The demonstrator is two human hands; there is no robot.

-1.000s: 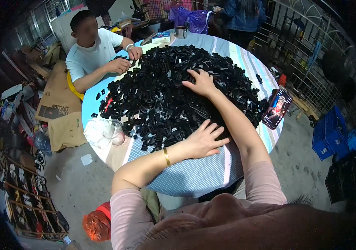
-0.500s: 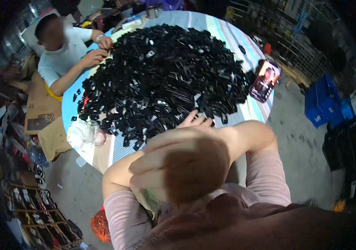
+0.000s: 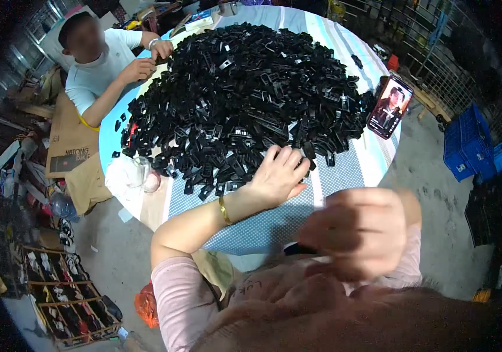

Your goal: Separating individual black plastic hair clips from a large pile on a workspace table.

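Note:
A large heap of small black plastic pieces (image 3: 251,94), some like buckle or clip parts with openings, covers much of a round table. My left hand (image 3: 277,176), with a gold-coloured bracelet (image 3: 223,209) on its wrist, rests at the heap's near edge. Its fingers are spread over the pieces, and nothing shows in its grasp. My right hand (image 3: 362,229) is raised close to the camera and blurred, fingers curled inward. Whatever it holds, if anything, is hidden. Beside it, lower down, a dark object (image 3: 301,249) shows at the table's near edge.
Across the table at left, a co-worker in a white shirt (image 3: 81,85) has both hands at the heap. A lit phone (image 3: 390,107) stands on the right. Clear plastic bags (image 3: 125,176) lie at left on the patterned tablecloth (image 3: 245,232). Blue crates (image 3: 468,144) sit on the floor.
My right hand has swung from in front of my left forearm toward the right, uncovering the left arm and the near tablecloth. My left hand stays at the heap. The whole view has shifted slightly.

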